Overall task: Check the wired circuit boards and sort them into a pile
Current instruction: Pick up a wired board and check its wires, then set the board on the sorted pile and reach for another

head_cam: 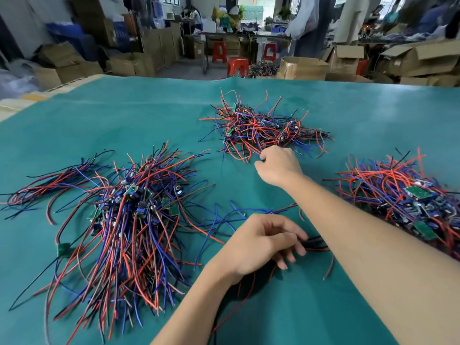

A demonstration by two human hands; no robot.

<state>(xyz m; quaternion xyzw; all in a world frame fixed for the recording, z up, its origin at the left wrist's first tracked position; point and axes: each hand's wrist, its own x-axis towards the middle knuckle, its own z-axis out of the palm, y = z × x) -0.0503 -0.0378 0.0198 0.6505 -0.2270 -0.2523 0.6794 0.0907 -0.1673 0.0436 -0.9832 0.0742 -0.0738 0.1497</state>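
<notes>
A big table (124, 108) with a teal-green cloth on it holds three piles of small circuit boards with red, blue and black wires.

The biggest pile (129, 215) lies on the left side, with long wires spreading out toward the near edge. A smaller pile (258, 125) sits farther back, near the middle of the table. A third pile (408, 195) lies on the right, and you can see a few green boards on top of it.

The right hand (278, 168) reaches out to the near edge of the far pile. Its fingers are curled in, and they seem to pinch some wires there, but I cannot tell for sure.

The left hand (258, 242) rests on the cloth close to the person, between the left pile and the right arm. Its fingers (291, 247) are bent and lie on a small bunch of loose wires (316, 245), black and red ones. I cannot tell if there is a board under the hand.

Behind the table, the room has many cardboard boxes (303, 68) and some red plastic stools (237, 66). It all looks blurry back there.
</notes>
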